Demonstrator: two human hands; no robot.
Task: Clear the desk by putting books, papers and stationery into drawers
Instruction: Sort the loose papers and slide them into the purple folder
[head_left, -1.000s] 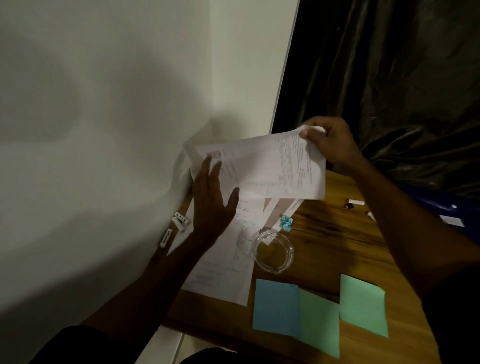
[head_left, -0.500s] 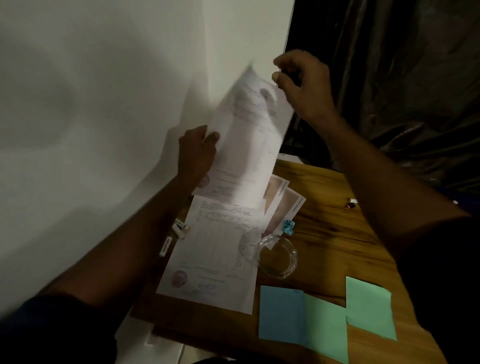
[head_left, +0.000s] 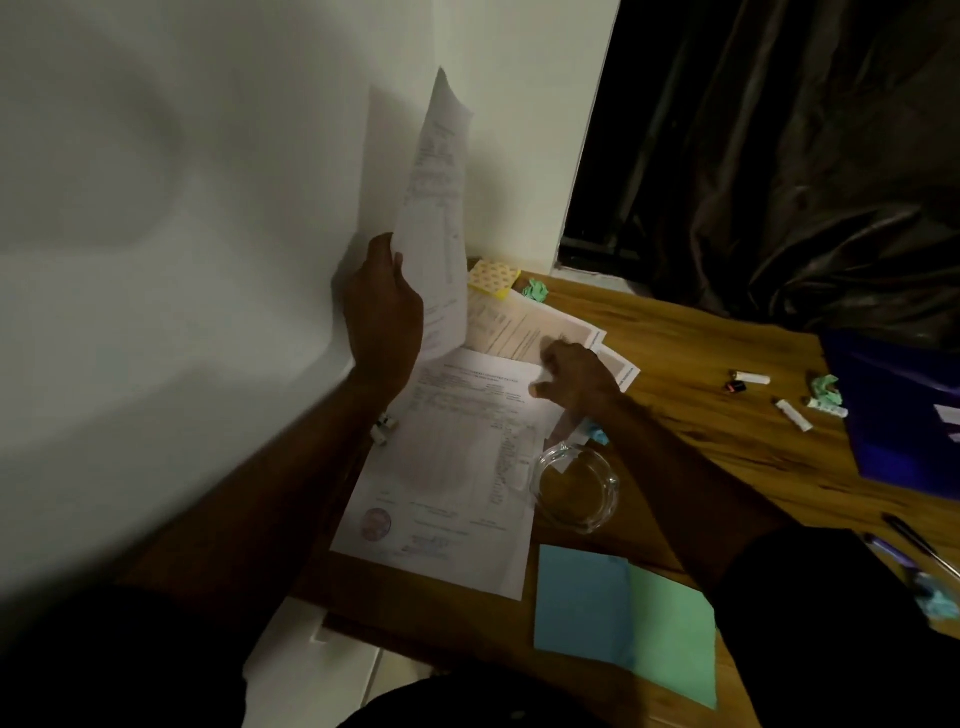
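Nearest me a blue sheet (head_left: 582, 603) and a green sheet (head_left: 675, 629) lie touching. Beyond them the stamped sheet (head_left: 447, 467) lies flat on the desk (head_left: 727, 338), its long axis running away from me; its print is too blurred to read. My right hand (head_left: 571, 382) sits at its far right corner, fingers curled; whether it pinches the paper I cannot tell. Farther off, my left hand (head_left: 384, 306) grips an upright sheet (head_left: 436, 208) by the wall.

The brown wooden desk (head_left: 701, 358) carries white printed papers (head_left: 457, 467) at left, a round clear glass dish (head_left: 577, 489) beside them, and a blue paper sheet (head_left: 582, 603) and green paper sheet (head_left: 675, 639) near.
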